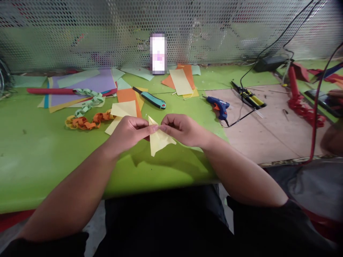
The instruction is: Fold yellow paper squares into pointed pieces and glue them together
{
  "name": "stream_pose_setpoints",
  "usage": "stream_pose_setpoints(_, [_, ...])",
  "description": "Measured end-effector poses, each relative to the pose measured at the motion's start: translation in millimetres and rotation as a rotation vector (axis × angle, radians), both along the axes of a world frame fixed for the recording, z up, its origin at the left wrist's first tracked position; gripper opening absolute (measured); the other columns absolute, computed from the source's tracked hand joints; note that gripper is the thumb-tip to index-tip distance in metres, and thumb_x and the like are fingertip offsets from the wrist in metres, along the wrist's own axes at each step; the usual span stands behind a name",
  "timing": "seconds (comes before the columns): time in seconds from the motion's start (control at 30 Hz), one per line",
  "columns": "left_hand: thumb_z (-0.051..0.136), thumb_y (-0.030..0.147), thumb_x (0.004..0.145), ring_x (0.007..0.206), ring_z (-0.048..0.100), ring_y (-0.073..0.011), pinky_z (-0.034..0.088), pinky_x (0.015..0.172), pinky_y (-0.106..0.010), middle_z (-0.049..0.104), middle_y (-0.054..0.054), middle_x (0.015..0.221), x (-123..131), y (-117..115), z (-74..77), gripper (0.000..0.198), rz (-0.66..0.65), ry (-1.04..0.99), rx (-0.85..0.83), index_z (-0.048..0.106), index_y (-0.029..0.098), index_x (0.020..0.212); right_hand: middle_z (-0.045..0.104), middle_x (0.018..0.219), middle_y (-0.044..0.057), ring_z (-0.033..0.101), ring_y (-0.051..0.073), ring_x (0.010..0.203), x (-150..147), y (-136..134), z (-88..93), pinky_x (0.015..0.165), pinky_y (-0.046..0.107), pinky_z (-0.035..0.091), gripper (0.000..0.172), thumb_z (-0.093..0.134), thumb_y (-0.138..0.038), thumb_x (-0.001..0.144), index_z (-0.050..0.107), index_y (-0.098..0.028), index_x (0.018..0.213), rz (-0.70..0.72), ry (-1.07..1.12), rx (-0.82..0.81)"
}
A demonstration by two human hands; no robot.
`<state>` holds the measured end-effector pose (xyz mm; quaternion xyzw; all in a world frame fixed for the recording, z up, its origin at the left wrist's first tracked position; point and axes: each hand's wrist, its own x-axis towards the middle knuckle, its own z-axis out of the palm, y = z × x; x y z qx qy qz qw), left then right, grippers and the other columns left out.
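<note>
The 2 sleeves (270, 226) are short and black, the lap clothing (163, 214) apparently black too.

Screen (80, 46): perforated metal, running across the top of my frame, with blurred colours showing through its holes.
Table (32, 153): green top, filling the left and centre of my view, front edge rounded.
Board (249, 139): bare pale wood, right of frame.
Floor (95, 228): grey, which I glimpse lower left of centre.
Light: soft sheen on the green, far left.

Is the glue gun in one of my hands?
No, the glue gun lies on the table; your left hand and right hand pinch yellow paper.
</note>
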<state>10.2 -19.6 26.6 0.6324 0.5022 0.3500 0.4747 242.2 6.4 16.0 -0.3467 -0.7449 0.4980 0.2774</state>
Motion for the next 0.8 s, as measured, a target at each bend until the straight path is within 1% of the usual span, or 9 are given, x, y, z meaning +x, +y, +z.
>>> stream_pose_setpoints(0.23, [0.085,0.042,0.085,0.058,0.064,-0.0131,0.049,0.055,-0.024,0.073,0.000,0.066,-1.9,2.1,0.1,0.026,0.076,-0.031,0.004,0.079,0.021,0.069,0.054,0.072,-0.002,0.045,0.012,0.064,-2.6,-1.4,2.1,0.059,0.027,0.033,0.042,0.053,-0.057,0.106,0.060,-0.019,0.090,0.021,-0.135,0.153])
stream_pose_setpoints(0.37, [0.088,0.044,0.079,0.069,0.073,-0.0186,0.062,0.068,-0.030,0.079,-0.002,0.076,-1.7,5.8,-5.2,0.023,0.128,-0.183,-0.053,0.081,0.022,0.073,0.045,0.063,-0.004,0.037,0.011,0.058,-4.6,-3.1,1.3,0.058,0.028,0.028,0.050,0.047,-0.057,0.109,0.046,-0.021,0.074,-0.080,-0.221,0.304])
stream_pose_setpoints(0.43, [0.090,0.046,0.076,0.071,0.075,-0.0203,0.064,0.070,-0.033,0.080,-0.003,0.077,-1.8,7.9,-7.7,0.026,0.152,-0.219,-0.068,0.081,0.022,0.074,0.039,0.059,-0.005,0.032,0.010,0.056,-3.3,-3.2,1.2,0.057,0.030,0.025,0.056,0.047,-0.061,0.108,0.040,-0.022,0.068,-0.123,-0.260,0.368])
stream_pose_setpoints(0.5, [0.091,0.046,0.075,0.072,0.075,-0.0203,0.065,0.070,-0.033,0.080,-0.004,0.079,-2.9,9.3,-8.1,0.027,0.152,-0.225,-0.086,0.081,0.021,0.075,0.035,0.056,-0.005,0.029,0.010,0.053,-0.1,-2.4,2.6,0.056,0.031,0.023,0.063,0.048,-0.065,0.107,0.038,-0.021,0.063,-0.147,-0.277,0.375])
stream_pose_setpoints(0.57, [0.092,0.046,0.075,0.069,0.074,-0.0184,0.063,0.067,-0.030,0.080,-0.005,0.079,-4.7,9.6,-6.1,0.027,0.121,-0.207,-0.121,0.083,0.020,0.078,0.038,0.054,-0.004,0.032,0.009,0.052,3.3,-1.0,5.1,0.054,0.031,0.025,0.067,0.048,-0.070,0.105,0.041,-0.021,0.059,-0.199,-0.226,0.310])
stream_pose_setpoints(0.63, [0.091,0.045,0.077,0.061,0.068,-0.0145,0.056,0.059,-0.025,0.078,-0.003,0.073,-6.3,8.7,-2.6,0.027,0.061,-0.129,-0.146,0.083,0.020,0.078,0.051,0.057,-0.001,0.044,0.010,0.053,4.8,0.8,7.5,0.056,0.029,0.034,0.067,0.050,-0.072,0.103,0.054,-0.019,0.062,-0.231,-0.086,0.179])
stream_pose_setpoints(0.7, [0.090,0.046,0.079,0.055,0.060,-0.0111,0.046,0.051,-0.023,0.072,-0.001,0.065,-6.9,6.9,0.4,0.029,-0.009,-0.014,-0.139,0.081,0.019,0.072,0.067,0.071,0.003,0.059,0.012,0.062,3.3,2.4,8.2,0.062,0.027,0.045,0.059,0.062,-0.071,0.098,0.068,-0.017,0.076,-0.191,0.072,0.015])
stream_pose_setpoints(0.73, [0.089,0.047,0.080,0.053,0.057,-0.0104,0.041,0.049,-0.023,0.070,-0.001,0.063,-6.8,5.9,1.2,0.031,-0.037,0.031,-0.127,0.079,0.019,0.069,0.071,0.077,0.004,0.063,0.013,0.067,1.6,2.9,7.6,0.065,0.027,0.048,0.054,0.069,-0.070,0.093,0.072,-0.016,0.083,-0.152,0.133,-0.064])
stream_pose_setpoints(0.8, [0.087,0.047,0.081,0.054,0.057,-0.0113,0.039,0.049,-0.024,0.071,-0.001,0.065,-6.1,4.3,1.1,0.032,-0.079,0.075,-0.116,0.079,0.019,0.069,0.073,0.081,0.004,0.064,0.014,0.071,-2.8,3.4,4.6,0.066,0.028,0.051,0.050,0.081,-0.065,0.084,0.076,-0.016,0.090,-0.091,0.196,-0.186])
